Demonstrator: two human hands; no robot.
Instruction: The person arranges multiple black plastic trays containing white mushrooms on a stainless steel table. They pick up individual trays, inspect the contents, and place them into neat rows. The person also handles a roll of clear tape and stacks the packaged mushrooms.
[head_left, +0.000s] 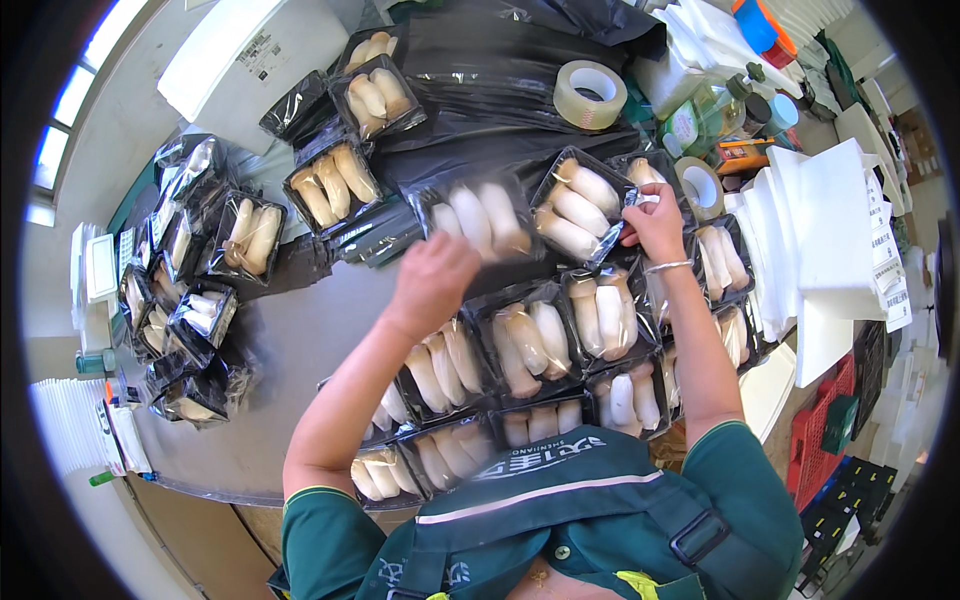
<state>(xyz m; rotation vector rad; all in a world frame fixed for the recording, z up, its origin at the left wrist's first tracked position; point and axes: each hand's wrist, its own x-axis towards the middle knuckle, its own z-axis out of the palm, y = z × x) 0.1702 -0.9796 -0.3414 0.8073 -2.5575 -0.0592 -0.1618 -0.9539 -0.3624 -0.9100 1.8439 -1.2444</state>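
Observation:
My left hand (437, 281), slightly blurred, is at the lower left corner of a blurred black tray of king oyster mushrooms (476, 214); whether it grips the tray is unclear. My right hand (654, 221) pinches the clear film at the right side of another black tray of mushrooms (576, 208), which lies tilted. Film-covered mushroom trays (529, 341) stand in rows between my forearms. More such trays (334, 184) lie at the upper left of my hands, on and beside black plastic sheeting (480, 97).
A roll of clear tape (590, 94) lies on the sheeting. Bottles (701, 112), another tape roll (699, 187) and white foam sheets (832, 225) stand to the right. A heap of film-wrapped trays (180, 300) lies on the left of the table (300, 330); a white foam box (247, 60) is behind.

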